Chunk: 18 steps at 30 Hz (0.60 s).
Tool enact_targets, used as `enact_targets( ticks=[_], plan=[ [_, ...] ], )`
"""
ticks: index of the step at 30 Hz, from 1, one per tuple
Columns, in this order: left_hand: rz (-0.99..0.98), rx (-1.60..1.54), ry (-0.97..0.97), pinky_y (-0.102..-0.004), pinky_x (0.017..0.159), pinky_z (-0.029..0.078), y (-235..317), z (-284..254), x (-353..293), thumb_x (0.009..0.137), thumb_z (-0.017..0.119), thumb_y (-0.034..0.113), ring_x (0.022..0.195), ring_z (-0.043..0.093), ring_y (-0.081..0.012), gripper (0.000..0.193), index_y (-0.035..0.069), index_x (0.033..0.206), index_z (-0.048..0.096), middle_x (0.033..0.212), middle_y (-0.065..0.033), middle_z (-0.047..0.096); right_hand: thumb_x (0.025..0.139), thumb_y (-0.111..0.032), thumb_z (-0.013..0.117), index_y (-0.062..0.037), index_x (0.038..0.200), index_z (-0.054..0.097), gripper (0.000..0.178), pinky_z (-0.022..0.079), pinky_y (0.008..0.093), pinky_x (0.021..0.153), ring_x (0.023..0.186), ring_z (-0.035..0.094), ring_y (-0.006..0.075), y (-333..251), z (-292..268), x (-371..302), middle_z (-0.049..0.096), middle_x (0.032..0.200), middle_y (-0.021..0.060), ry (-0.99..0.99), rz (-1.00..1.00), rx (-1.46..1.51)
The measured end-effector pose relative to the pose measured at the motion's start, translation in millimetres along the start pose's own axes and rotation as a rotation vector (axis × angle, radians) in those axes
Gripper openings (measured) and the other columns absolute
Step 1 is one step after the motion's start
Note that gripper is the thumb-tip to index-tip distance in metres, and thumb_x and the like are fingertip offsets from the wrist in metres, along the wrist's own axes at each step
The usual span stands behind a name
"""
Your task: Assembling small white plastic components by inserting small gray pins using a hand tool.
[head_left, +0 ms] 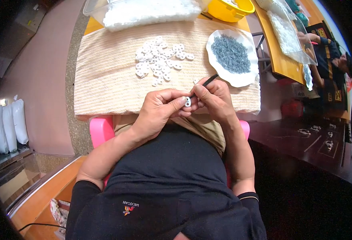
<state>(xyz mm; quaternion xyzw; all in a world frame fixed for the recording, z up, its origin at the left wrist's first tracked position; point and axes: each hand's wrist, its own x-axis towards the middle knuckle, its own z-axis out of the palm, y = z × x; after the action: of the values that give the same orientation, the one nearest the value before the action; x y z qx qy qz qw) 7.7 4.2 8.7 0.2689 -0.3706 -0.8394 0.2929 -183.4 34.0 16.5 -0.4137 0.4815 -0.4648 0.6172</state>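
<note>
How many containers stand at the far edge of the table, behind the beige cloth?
2. A clear plastic tub of white pieces stands at the far left, and a yellow bowl stands to its right. The top of the picture cuts both off, so others may be hidden.

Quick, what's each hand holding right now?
Left hand: closed, pinching a small white plastic piece.
Right hand: closed around a thin black tool.

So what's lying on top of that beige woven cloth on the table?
On the beige cloth lie a loose pile of small white plastic pieces and a white plate heaped with small grey parts. The tabletop beneath it is mostly hidden.
</note>
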Motion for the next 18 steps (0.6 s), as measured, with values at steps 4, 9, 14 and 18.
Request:
enact_targets(
  ticks=[4, 9, 14, 18],
  plan=[
    [0.004, -0.01, -0.002, -0.0252, 0.077, 0.054, -1.0, 0.3, -0.4, 0.095, 0.052, 0.007, 0.086, 0.063, -0.0134, 0.023, -0.006, 0.114, 0.058, 0.096, -0.0113, 0.066, 0.095, -0.025, 0.055, -0.0007, 0.085, 0.06, 0.027, 0.044, 0.0165, 0.052, 0.057, 0.058, 0.0066, -1.3, -0.5, -0.5, 0.061, 0.067, 0.003, -0.012, -0.003, -0.008],
    [-0.021, 0.019, -0.034, -0.0256, 0.077, 0.055, -0.4, 2.4, -0.3, 0.095, 0.052, 0.005, 0.086, 0.064, -0.0143, 0.022, -0.007, 0.111, 0.059, 0.096, -0.0126, 0.066, 0.095, -0.025, 0.056, -0.0022, 0.082, 0.059, 0.027, 0.042, 0.0155, 0.05, 0.055, 0.057, 0.006, -0.7, -4.3, -1.5, 0.061, 0.066, 0.0024, -0.041, 0.071, 0.027],
    [-0.027, 0.024, -0.012, -0.0253, 0.077, 0.055, 1.1, 2.9, -0.2, 0.095, 0.052, 0.005, 0.085, 0.064, -0.0142, 0.022, -0.007, 0.112, 0.059, 0.096, -0.0122, 0.066, 0.095, -0.025, 0.056, -0.0009, 0.083, 0.06, 0.027, 0.042, 0.0155, 0.05, 0.055, 0.058, 0.0064, -0.6, -4.6, -1.1, 0.061, 0.066, 0.0027, -0.048, 0.025, -0.003],
    [0.011, -0.009, 0.0, -0.0252, 0.076, 0.056, -3.7, -2.1, 3.6, 0.095, 0.053, 0.009, 0.082, 0.065, -0.0148, 0.023, -0.004, 0.113, 0.059, 0.094, -0.0115, 0.066, 0.095, -0.021, 0.056, 0.0021, 0.086, 0.06, 0.025, 0.048, 0.0177, 0.053, 0.058, 0.06, 0.0086, 4.7, -1.9, 0.0, 0.061, 0.066, 0.0042, 0.0, -0.029, 0.033]
  ],
)
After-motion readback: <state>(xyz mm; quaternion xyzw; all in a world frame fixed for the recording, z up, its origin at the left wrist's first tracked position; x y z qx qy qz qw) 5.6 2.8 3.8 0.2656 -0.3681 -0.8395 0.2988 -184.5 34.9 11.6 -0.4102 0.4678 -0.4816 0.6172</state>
